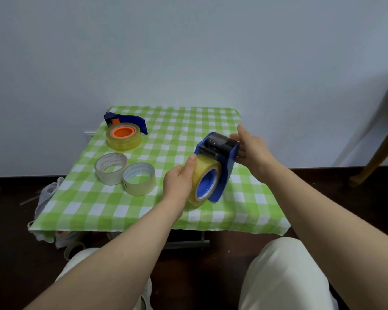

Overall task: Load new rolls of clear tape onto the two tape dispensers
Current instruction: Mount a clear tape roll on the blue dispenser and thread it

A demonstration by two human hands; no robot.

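Tape dispensers number two in the head view, both blue: one (pixel 220 162) is held up over the right half of the counter (pixel 188 211), which wears a green-and-white checked cloth, and the other (pixel 127 120) lies at the far left corner. The right hand (pixel 253 151) has its grip closed on the roller end of the raised dispenser, fingers wrapped behind the frame. The left hand (pixel 179 182) has its grip closed on a thick yellowish roll of clear tape (pixel 203 179) that already sits on that dispenser's blue hub, thumb resting on the roll's upper edge. By the look of it, this roll is seated, though the tape end does not show as threaded past the black roller; that step is probably left. At the far left corner another full roll (pixel 123 136) sits around an orange hub, touching the second dispenser, so that one seems loaded; whether its tape is fed through cannot be told. Two thin, nearly spent rolls (pixel 110 168) (pixel 139 179) lie flat and touching each other near the left edge, likely the old ones taken off. The task looks close to done.
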